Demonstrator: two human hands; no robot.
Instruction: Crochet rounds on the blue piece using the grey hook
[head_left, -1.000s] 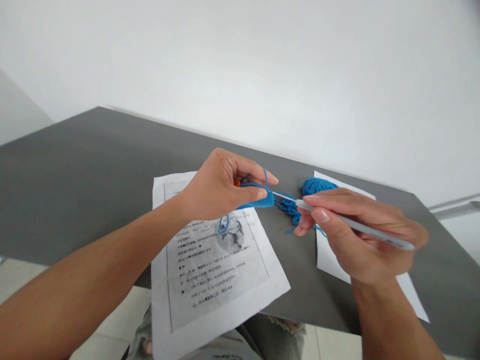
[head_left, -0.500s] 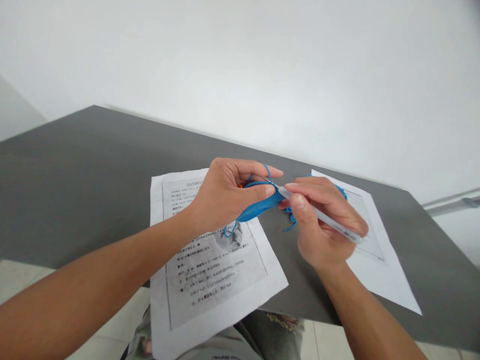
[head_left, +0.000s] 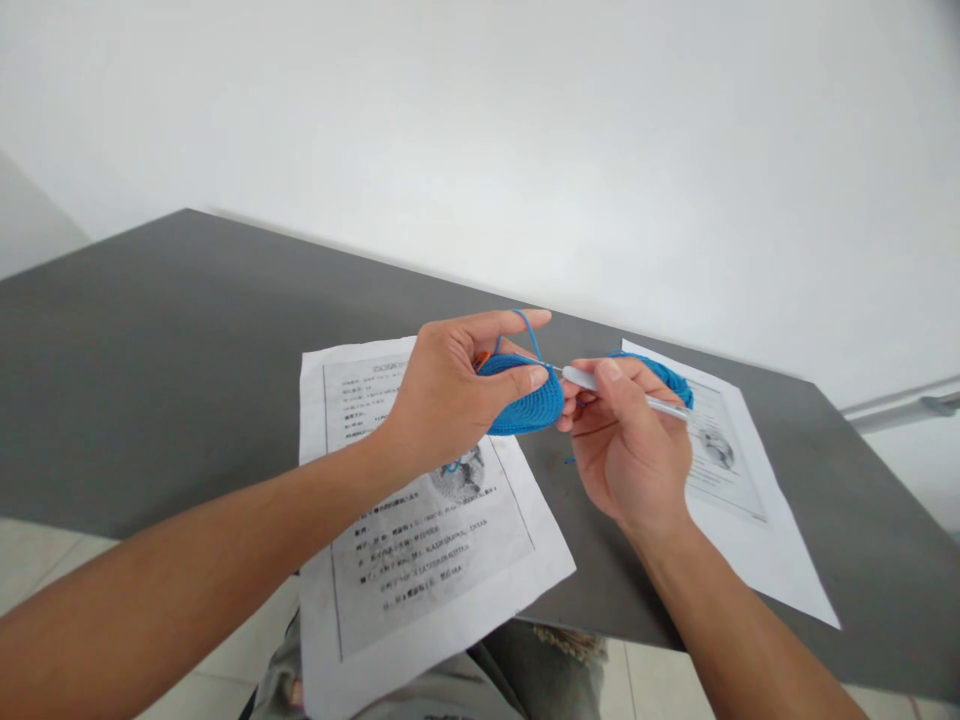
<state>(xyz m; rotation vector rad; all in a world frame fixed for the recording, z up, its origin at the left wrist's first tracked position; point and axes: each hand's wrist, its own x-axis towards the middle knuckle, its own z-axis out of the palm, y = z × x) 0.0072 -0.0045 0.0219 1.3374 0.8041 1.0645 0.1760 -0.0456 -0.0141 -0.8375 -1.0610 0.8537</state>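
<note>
My left hand [head_left: 457, 390] pinches a round piece of blue crochet [head_left: 529, 408] between thumb and fingers. Its index finger sticks out with a strand of blue yarn [head_left: 534, 338] looped over it. Something small and orange [head_left: 481, 360] shows by the crochet near the base of that finger. My right hand [head_left: 634, 430] is closed around the pale handle of a crochet hook [head_left: 581, 378]. The hook's thin metal shaft reaches left to the top edge of the crochet, by the left thumb tip.
A printed sheet [head_left: 442, 600] lies under my left hand and hangs over the near edge of the grey table [head_left: 225, 330]. Another printed sheet [head_left: 765, 560] lies to the right, with a bundle of blue yarn [head_left: 667, 378] on it. A white wall [head_left: 480, 150] stands behind.
My right hand has turned, bringing the hook from a steep slant to nearly level. My left index finger has risen, stretching the yarn loop, and the crochet shows more of its face.
</note>
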